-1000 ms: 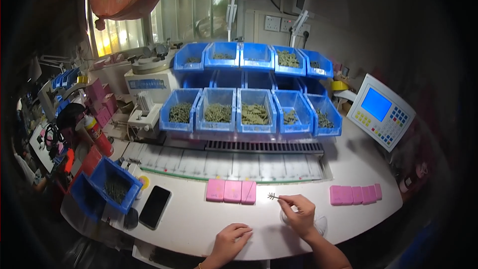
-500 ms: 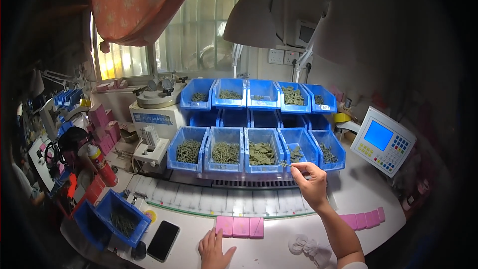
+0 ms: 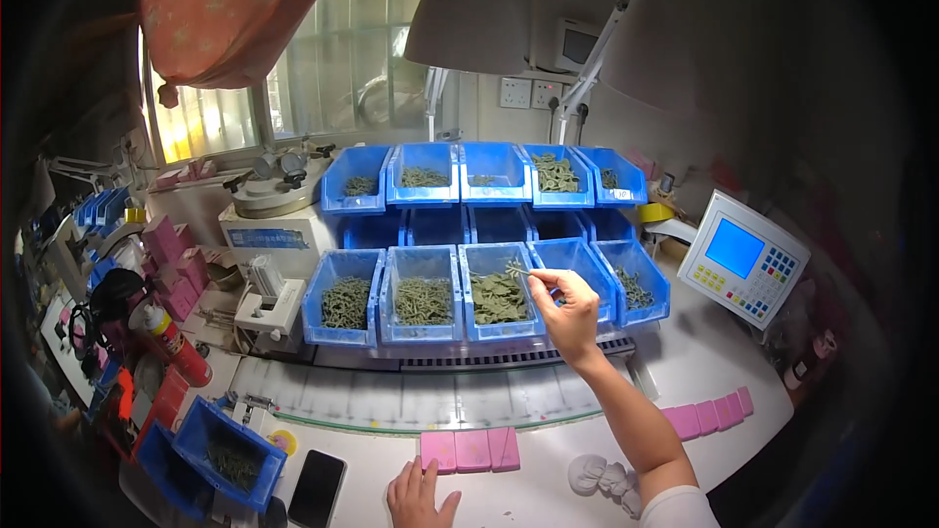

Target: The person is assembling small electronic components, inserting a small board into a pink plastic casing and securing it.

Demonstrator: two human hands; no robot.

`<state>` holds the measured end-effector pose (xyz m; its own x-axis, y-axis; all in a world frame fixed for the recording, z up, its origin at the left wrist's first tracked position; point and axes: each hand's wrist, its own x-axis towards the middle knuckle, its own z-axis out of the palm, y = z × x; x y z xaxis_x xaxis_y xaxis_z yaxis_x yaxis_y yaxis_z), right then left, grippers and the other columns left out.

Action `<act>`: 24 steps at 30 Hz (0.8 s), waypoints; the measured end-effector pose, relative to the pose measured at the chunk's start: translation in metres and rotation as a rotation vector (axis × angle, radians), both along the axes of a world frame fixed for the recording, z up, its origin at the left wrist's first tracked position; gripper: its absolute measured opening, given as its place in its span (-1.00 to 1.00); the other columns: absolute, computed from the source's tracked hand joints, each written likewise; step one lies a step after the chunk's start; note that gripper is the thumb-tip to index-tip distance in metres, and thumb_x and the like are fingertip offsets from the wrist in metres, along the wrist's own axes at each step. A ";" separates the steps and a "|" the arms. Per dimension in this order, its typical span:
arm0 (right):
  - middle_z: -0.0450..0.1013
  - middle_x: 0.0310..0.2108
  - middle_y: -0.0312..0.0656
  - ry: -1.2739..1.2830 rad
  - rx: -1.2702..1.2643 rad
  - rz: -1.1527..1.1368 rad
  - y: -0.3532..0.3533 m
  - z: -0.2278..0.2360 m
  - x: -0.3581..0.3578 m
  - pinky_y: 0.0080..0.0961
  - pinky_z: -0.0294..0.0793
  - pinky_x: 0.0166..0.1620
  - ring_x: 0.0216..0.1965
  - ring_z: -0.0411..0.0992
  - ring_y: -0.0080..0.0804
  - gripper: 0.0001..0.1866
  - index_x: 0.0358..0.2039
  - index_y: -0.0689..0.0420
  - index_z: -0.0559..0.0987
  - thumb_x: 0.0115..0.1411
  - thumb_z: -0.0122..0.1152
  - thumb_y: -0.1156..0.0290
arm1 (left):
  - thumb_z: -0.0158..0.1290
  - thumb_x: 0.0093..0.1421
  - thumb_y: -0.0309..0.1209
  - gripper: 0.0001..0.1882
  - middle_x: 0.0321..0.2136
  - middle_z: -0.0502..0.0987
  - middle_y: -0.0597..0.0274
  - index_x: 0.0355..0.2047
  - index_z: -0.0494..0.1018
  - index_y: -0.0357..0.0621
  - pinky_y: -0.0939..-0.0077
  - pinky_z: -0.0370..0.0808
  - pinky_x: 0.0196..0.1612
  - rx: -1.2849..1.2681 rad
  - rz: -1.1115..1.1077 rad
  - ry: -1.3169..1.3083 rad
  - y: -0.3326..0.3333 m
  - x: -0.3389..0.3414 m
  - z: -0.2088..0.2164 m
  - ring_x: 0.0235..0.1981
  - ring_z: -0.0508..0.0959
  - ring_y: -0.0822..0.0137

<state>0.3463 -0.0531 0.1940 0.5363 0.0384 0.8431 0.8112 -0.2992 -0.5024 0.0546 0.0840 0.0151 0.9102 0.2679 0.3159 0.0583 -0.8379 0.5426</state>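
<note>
Right hand [image 3: 567, 305]: its grip is pinching a branched green piece [image 3: 514, 268] between thumb and forefinger.
Branched piece: is hovering over the near-row middle bin [image 3: 501, 334].
Left hand [image 3: 421, 499]: its grip is lying spread on the counter [image 3: 528, 499], holding nothing visible, by the pink blocks [image 3: 471, 451]; contact cannot be told.
Drop hazard: the pinch is bearing on a small area; slackening could mix the piece into the pile below.
Block hazard: a sliding left hand could disturb their alignment.
Near-row bins [image 3: 337, 336]: four are showing green piles; the right hand is largely hiding the fourth from left.
Far-row bins [image 3: 564, 199]: the middle one is holding few pieces.
Tilted bin [image 3: 201, 422]: is holding dark pieces, near left.
</note>
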 end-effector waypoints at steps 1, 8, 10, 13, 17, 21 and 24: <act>0.58 -0.45 -0.19 -0.003 -0.012 -0.003 0.001 0.000 0.002 -0.58 0.49 -0.40 -0.50 0.52 -0.50 -0.89 -0.31 0.18 0.68 0.13 0.33 0.50 | 0.16 0.16 -0.15 -0.25 0.25 0.26 -0.13 0.29 0.20 -0.20 -0.08 0.10 0.24 0.001 -0.004 -0.003 0.001 0.000 -0.001 0.19 0.26 -0.13; 0.56 -0.45 -0.21 -0.274 -0.067 -0.209 0.019 0.027 0.074 -0.34 0.40 -0.19 -0.33 0.44 -0.20 -0.96 -0.51 0.11 0.62 0.02 0.33 0.47 | 0.16 0.15 -0.17 -0.23 0.27 0.25 -0.10 0.32 0.17 -0.16 -0.11 0.09 0.25 0.061 0.021 0.013 -0.002 -0.002 -0.010 0.20 0.25 -0.15; 0.52 -0.44 -0.20 -0.432 -0.080 -0.344 0.032 0.057 0.117 -0.25 0.37 -0.17 -0.30 0.42 -0.13 -0.94 -0.54 0.09 0.60 -0.02 0.33 0.44 | 0.15 0.16 -0.15 -0.21 0.28 0.23 -0.11 0.33 0.16 -0.15 -0.14 0.07 0.26 0.044 -0.002 0.033 -0.003 -0.002 -0.010 0.21 0.23 -0.17; 0.52 -0.38 -0.22 -0.285 -0.274 -0.541 0.063 0.077 0.169 -0.20 0.32 -0.09 -0.17 0.39 -0.17 -0.90 -0.53 0.05 0.64 -0.03 0.30 0.33 | 0.15 0.15 -0.14 -0.21 0.28 0.24 -0.10 0.33 0.16 -0.14 -0.15 0.06 0.27 0.045 0.005 0.028 -0.001 -0.002 -0.016 0.22 0.23 -0.19; 0.54 -0.23 -0.21 -0.124 -0.496 -0.623 0.084 0.080 0.196 -0.13 0.25 0.05 -0.02 0.35 -0.18 -0.83 -0.47 0.04 0.70 -0.03 0.30 0.25 | 0.16 0.14 -0.13 -0.23 0.27 0.26 -0.06 0.32 0.20 -0.10 -0.15 0.08 0.26 0.018 0.022 0.032 0.002 -0.003 -0.024 0.21 0.25 -0.20; 0.53 -0.02 -0.16 -0.204 -0.538 -0.744 0.084 0.072 0.205 -0.11 0.14 0.17 0.11 0.30 -0.13 -0.86 -0.49 -0.04 0.74 -0.08 0.31 0.28 | 0.17 0.14 -0.15 -0.28 0.26 0.28 -0.05 0.28 0.26 -0.09 -0.10 0.12 0.26 0.017 0.001 0.017 0.003 -0.004 -0.018 0.22 0.26 -0.14; 0.48 0.03 -0.15 -0.298 -0.390 -0.440 0.065 0.068 0.173 -0.02 0.07 0.27 0.15 0.26 -0.10 -0.87 -0.41 -0.07 0.73 0.01 0.30 0.27 | 0.17 0.14 -0.20 -0.31 0.25 0.28 -0.06 0.26 0.27 -0.09 -0.07 0.12 0.27 0.003 -0.007 -0.005 0.001 -0.007 -0.007 0.22 0.27 -0.11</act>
